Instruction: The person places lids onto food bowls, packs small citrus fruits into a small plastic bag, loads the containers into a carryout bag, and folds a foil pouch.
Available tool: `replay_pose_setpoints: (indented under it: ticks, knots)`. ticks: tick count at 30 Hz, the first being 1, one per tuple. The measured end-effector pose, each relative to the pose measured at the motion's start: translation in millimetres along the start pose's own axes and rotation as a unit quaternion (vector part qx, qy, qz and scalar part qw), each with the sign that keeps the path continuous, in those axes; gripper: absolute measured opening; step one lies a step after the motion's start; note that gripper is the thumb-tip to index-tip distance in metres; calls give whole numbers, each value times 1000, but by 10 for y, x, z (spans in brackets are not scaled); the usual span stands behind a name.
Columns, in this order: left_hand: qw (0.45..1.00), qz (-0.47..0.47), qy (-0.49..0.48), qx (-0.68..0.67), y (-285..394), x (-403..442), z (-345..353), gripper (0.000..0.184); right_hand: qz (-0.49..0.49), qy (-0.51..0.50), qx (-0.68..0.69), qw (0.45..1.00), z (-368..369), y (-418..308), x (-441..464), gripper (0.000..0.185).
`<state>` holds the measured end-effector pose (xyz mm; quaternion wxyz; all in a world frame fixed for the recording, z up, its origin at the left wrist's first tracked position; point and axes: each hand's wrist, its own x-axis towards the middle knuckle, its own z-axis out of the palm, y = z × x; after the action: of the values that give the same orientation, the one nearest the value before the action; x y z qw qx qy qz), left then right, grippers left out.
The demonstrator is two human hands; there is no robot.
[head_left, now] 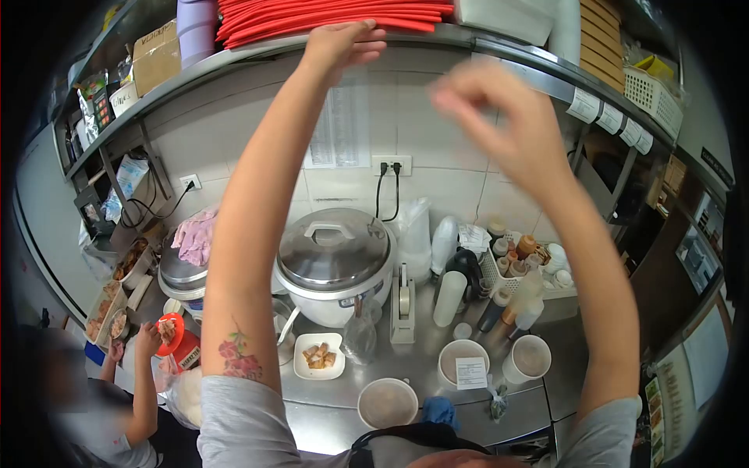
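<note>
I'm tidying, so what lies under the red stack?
Under the red stack, the metal shelf shows only its front edge, near the left hand; the surface beneath is covered.

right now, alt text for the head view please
Someone's left hand is raised to a stack of red items on a shelf; the blurred right hand is in midair. Below, a lidded cooker and three pale tubs stand on a counter; another person works at left.
</note>
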<state>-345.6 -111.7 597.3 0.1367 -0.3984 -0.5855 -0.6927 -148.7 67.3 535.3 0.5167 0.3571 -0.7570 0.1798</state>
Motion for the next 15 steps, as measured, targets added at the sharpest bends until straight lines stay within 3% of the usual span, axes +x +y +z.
replay_pose_setpoints:
  ticks: [2, 4, 6, 9, 14, 15]
  knots:
    - [999, -5, 3, -31, -34, -21, 35, 40, -24, -40, -162, 986, 227, 236, 655, 27]
    - [1000, -2, 5, -3, -97, 6, 33, 38, -67, 0, -152, 986, 526, 582, 1108, 18]
    - [1000, 23, 2, 8, -178, 24, 35, 35, 19, -60, -96, 993, 781, 898, 1470, 12]
    - [998, 15, 49, -38, -40, -128, 68, 32, 46, -41, -136, 989, 929, 1120, 1792, 14]
    - [998, 42, 3, 38, -45, -1259, -174, 24, 66, -28, -206, 976, 1078, 1570, 2023, 15]
    - [999, 47, 21, -12, -72, -1646, -146, 20, 74, -33, -208, 975, 1108, 1587, 1994, 15]
